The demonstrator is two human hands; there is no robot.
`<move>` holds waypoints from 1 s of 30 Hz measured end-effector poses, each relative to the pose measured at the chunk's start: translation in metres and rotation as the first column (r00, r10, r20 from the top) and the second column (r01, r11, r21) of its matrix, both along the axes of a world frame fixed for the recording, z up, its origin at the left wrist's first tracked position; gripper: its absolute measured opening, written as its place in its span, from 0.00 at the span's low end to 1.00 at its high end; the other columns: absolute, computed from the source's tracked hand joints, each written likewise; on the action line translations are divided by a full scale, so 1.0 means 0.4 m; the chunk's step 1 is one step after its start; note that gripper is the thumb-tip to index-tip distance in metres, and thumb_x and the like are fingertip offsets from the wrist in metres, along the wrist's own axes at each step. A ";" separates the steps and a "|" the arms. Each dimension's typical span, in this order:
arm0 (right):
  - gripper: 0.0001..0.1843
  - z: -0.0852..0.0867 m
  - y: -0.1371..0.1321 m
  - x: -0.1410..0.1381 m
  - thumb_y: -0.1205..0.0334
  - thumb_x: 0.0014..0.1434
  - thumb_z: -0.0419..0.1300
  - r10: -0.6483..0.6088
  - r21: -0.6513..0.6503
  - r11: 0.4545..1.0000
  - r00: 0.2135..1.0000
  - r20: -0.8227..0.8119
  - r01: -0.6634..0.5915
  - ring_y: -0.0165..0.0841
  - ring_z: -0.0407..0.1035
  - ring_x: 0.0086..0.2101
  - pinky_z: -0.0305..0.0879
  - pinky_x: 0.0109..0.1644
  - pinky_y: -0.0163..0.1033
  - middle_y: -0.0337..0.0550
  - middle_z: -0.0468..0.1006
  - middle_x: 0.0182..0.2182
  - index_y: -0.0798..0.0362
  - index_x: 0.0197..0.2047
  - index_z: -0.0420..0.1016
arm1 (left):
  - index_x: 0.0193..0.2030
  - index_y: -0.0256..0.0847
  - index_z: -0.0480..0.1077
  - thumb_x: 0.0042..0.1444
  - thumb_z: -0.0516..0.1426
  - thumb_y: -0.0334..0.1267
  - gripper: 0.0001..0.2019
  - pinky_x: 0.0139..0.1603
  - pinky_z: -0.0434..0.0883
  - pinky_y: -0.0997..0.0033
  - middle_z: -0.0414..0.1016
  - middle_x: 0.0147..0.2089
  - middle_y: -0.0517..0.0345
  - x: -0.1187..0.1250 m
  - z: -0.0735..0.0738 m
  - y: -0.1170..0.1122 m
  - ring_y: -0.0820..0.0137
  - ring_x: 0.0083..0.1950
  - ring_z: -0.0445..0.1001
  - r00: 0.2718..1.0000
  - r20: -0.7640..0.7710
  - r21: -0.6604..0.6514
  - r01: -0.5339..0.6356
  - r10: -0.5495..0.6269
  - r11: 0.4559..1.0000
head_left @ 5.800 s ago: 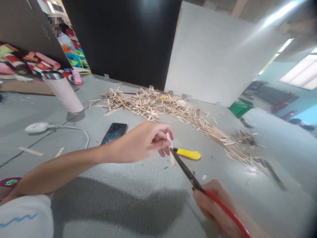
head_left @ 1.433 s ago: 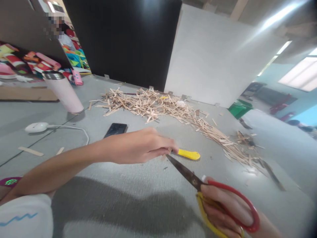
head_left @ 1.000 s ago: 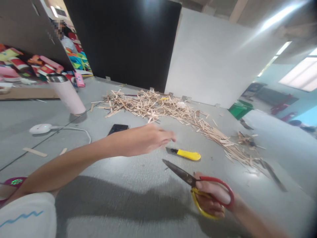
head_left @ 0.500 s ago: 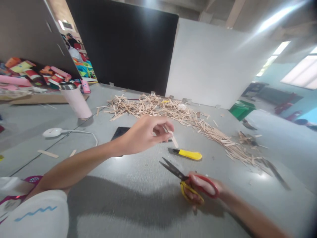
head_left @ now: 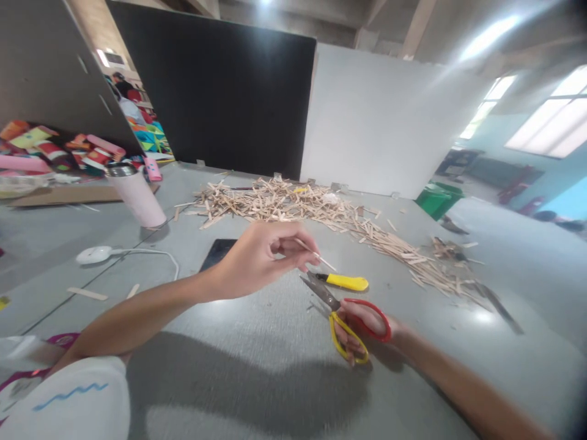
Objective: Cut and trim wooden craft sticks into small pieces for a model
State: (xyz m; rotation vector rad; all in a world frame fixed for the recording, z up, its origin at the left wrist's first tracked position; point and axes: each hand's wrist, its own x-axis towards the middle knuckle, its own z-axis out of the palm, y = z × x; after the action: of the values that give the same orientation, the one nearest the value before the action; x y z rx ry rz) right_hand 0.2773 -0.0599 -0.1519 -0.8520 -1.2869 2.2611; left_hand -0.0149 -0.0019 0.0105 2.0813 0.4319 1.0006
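Wooden and pale, a thin craft stick is pinched at one end between the thumb and fingertips of the left hand, raised above the grey desk. Held so, its free end is left clear and slanted down toward the scissors. These are gripped by the right hand, its fingers curled through the red and yellow loops. The blade tips are kept just under the stick, a hold that seems meant to keep the two close. A yellow utility knife is laid just beyond the blades. A heap of sticks is spread farther back, and a dark phone is partly hidden behind the left hand.
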 end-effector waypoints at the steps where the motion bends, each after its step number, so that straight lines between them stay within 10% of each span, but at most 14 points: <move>1: 0.42 0.002 -0.001 -0.002 0.31 0.72 0.44 -0.010 0.000 1.000 1.000 0.006 0.010 0.30 0.66 0.16 0.79 0.31 0.40 0.38 0.67 0.15 0.56 0.23 0.73 | 0.44 0.39 0.79 0.68 0.63 0.31 0.02 0.41 0.82 0.74 0.87 0.44 0.52 -0.002 0.000 -0.002 0.68 0.43 0.86 1.000 0.012 0.072 -0.015 0.014 0.997; 9: 0.42 0.000 0.013 -0.007 0.33 0.73 0.44 0.037 0.048 0.998 0.999 -0.010 -0.037 0.30 0.65 0.16 0.77 0.27 0.39 0.39 0.66 0.14 0.54 0.19 0.71 | 0.41 0.44 0.82 0.62 0.67 0.24 0.09 0.35 0.77 0.73 0.82 0.40 0.56 -0.010 -0.009 -0.025 0.72 0.36 0.81 0.985 0.173 0.621 -0.088 -0.026 0.779; 23: 0.40 0.004 0.013 -0.008 0.36 0.73 0.46 0.022 0.054 0.998 1.000 0.015 -0.023 0.30 0.65 0.16 0.80 0.29 0.40 0.38 0.67 0.15 0.55 0.20 0.72 | 0.40 0.48 0.79 0.61 0.70 0.30 0.07 0.32 0.80 0.73 0.84 0.32 0.61 -0.002 -0.020 -0.044 0.70 0.31 0.83 0.985 0.172 0.480 -0.056 -0.031 0.875; 30: 0.39 0.005 0.017 -0.014 0.35 0.73 0.47 0.027 0.034 0.999 0.999 0.018 -0.027 0.30 0.65 0.16 0.79 0.29 0.40 0.37 0.67 0.14 0.56 0.22 0.73 | 0.37 0.45 0.78 0.62 0.69 0.31 0.06 0.34 0.80 0.74 0.85 0.34 0.62 0.014 -0.032 -0.019 0.72 0.33 0.83 0.983 0.180 0.546 -0.076 -0.027 0.834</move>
State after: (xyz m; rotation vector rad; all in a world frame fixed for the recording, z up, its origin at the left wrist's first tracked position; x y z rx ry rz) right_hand 0.2716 -0.0532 -0.1498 -0.8493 -1.3484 2.2509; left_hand -0.0092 -0.0096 -0.0025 2.4587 0.0705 1.4481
